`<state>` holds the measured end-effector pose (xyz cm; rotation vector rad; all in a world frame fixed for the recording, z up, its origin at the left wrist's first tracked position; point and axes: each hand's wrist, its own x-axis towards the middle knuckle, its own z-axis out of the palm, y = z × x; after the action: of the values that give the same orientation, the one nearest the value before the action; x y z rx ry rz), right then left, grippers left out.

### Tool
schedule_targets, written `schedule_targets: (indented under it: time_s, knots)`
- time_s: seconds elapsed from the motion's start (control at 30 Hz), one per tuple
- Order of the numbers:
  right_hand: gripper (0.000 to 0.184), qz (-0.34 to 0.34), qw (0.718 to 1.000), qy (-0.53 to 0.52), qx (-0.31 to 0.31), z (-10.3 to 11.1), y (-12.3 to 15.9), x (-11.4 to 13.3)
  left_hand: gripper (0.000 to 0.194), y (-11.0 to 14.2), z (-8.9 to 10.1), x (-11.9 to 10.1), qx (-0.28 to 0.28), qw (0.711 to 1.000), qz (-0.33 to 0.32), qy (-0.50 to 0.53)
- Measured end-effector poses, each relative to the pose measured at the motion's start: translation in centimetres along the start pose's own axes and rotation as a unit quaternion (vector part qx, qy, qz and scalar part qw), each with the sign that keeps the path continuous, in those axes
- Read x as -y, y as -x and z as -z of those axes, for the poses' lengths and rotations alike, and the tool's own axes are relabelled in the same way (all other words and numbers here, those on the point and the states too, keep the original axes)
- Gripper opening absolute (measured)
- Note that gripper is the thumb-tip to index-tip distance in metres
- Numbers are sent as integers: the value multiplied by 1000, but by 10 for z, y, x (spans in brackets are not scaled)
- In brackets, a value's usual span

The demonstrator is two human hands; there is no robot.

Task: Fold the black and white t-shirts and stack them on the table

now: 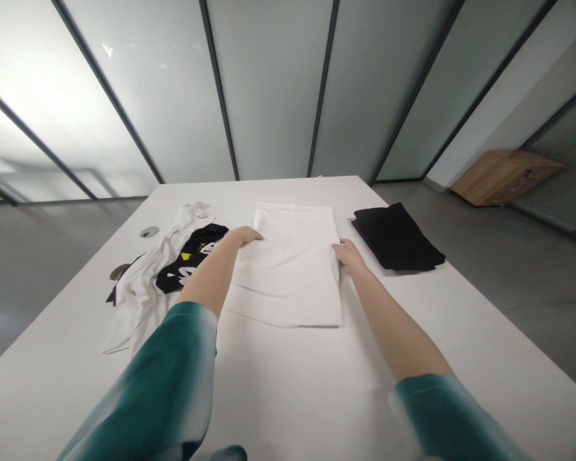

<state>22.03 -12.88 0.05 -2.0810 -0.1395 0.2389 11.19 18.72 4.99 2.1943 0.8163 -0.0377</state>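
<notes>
A folded white garment [292,269] lies flat on the table in front of me, with a few soft creases across it and its lower edge slightly curved. My left hand [246,235] grips its left edge, fingers closed at the cloth. Opposite, my right hand [348,255] pinches the right edge, a little lower than the left hand. Some of the fingers on both hands are hidden by the cloth or by the hands themselves. The kind of garment cannot be told for sure.
Left of me lies a loose heap of white cloth [146,282] with a black printed garment [192,259]. A round grey disc [149,232] is behind it. To the right is a stack of folded black cloth [396,237]. The white table [288,390] faces frosted glass panels; a wooden cabinet [504,176] stands beyond.
</notes>
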Motion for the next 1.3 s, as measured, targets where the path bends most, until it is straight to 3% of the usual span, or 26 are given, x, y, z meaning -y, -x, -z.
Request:
schedule_targets:
  time_s: [0.1,0.17,0.23,0.37,0.53,0.7,0.83,0.93,1.03,1.1,1.17,1.2,1.3]
  knots:
    - [59,15,996,-92,0,8,3,2,23,17,6,6,117,978,59,163]
    - [53,36,990,-139,7,14,3,1,22,29,9,12,174,954,40,239]
    - [41,54,987,-150,4,21,1,1,25,36,13,18,189,942,10,276]
    - [28,77,985,-156,-16,30,-10,10,30,34,18,17,119,929,-28,351]
    - [29,115,988,-95,-48,37,-41,66,44,3,34,-27,-44,922,-37,382]
    - [34,200,973,-76,-88,57,-76,142,27,-29,79,-88,-120,916,-153,352]
    - [36,262,958,-71,-95,79,-82,169,36,-29,114,-109,-165,884,-268,345]
    - [40,287,953,-55,-77,82,-62,147,38,-1,111,-89,-166,882,-295,328]
    - [45,274,961,-12,-44,73,-19,89,37,48,77,-36,-112,911,-270,292]
    - [44,246,969,30,-2,67,13,40,37,85,47,8,-30,943,-221,247]
    - [43,205,974,66,66,66,40,-4,34,119,24,48,92,965,-173,172]
    - [43,187,973,81,109,69,49,-21,33,133,18,64,150,967,-151,142]
    - [50,129,977,73,153,82,55,-49,33,159,20,86,215,960,-107,144]
